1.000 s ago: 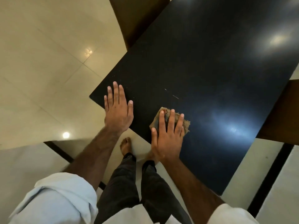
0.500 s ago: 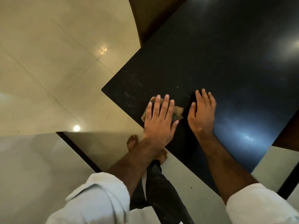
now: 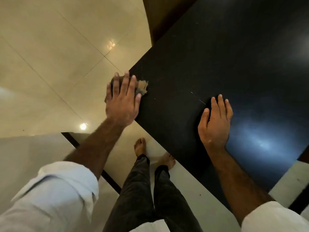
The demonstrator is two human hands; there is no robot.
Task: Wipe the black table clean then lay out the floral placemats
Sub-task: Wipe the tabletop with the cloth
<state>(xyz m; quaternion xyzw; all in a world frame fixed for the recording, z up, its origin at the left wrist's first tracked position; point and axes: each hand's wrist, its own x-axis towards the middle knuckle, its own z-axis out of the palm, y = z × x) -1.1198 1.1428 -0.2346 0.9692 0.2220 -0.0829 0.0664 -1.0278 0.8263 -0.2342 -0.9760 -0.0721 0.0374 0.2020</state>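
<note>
The black table (image 3: 217,56) fills the upper right, its near-left corner pointing toward me. My left hand (image 3: 122,102) lies with straight fingers on a brown cloth (image 3: 142,86) at that corner. Hand and cloth partly overhang the table's left edge, and only a frayed end of the cloth shows past my fingers. My right hand (image 3: 215,124) rests flat, palm down, on the tabletop near the front edge. A few pale flecks (image 3: 198,97) sit on the surface between my hands. No floral placemats are in view.
A brown chair (image 3: 160,14) stands at the table's far left side. Glossy cream floor tiles (image 3: 58,56) spread to the left. My bare feet (image 3: 140,146) stand just below the table's front edge. A dark strip (image 3: 110,178) crosses the floor.
The cloth went from under my right hand to under my left. My left hand then swept it left to the table's corner, while my right hand settled flat on the tabletop.
</note>
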